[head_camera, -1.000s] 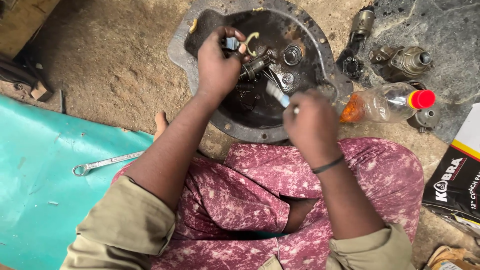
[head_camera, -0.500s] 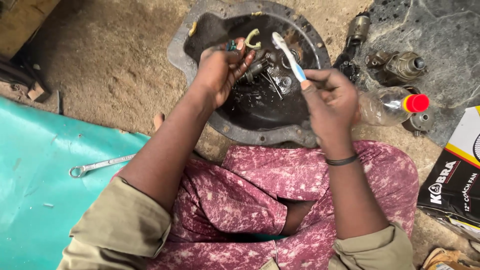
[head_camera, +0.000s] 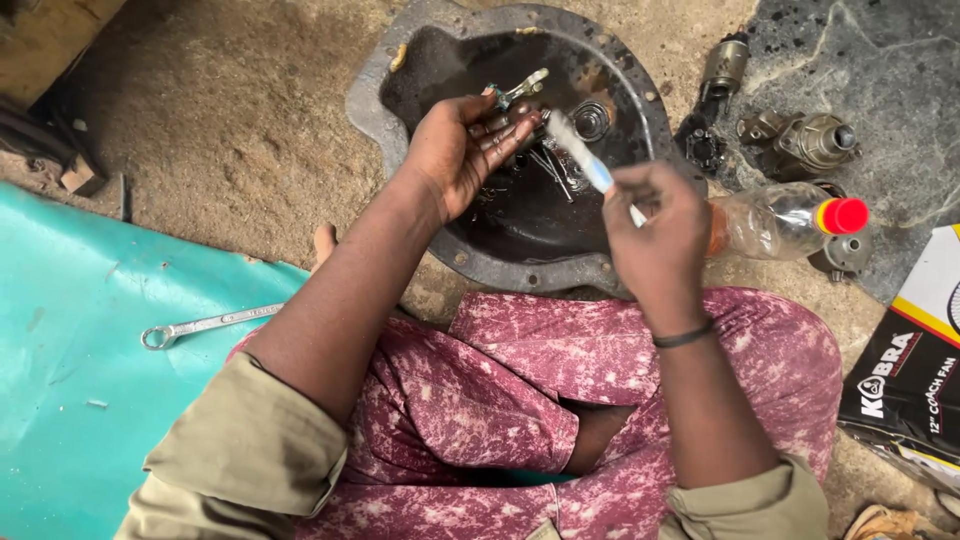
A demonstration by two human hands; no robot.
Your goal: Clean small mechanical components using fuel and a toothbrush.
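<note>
— On the dirt floor (head_camera: 200, 150), what is the biggest thing?

— First the green sheet (head_camera: 60, 350) at the left edge, with a shiny wrench (head_camera: 205, 325) lying on it. Then the round metal pan (head_camera: 640, 100) in front of the knees. It is dark and oily inside.

— What is in the pan?

— Black oily wet at the bottom, and small metal bits: a ring part (head_camera: 590, 120) by the far rim, and thin pieces in the middle.

— What are the hands doing?

— Left hand (head_camera: 455, 150) is over the pan, fingers curled shut around a small metal part (head_camera: 520, 88) that pokes out past the fingertips. Right hand (head_camera: 655, 235) is closed on the handle of a toothbrush (head_camera: 580, 155). Its bristle end is right by the left fingertips.

— So which step is it?

— I think it is the scrubbing step, cleaning the little part over the pan. The next move needs the brush tip to be pressed on the part while the left hand holds tight.

— Anything else?

— A plastic bottle (head_camera: 775, 220) with a red cap lies by the pan's right rim. More metal parts (head_camera: 805, 140) sit past it.
</note>
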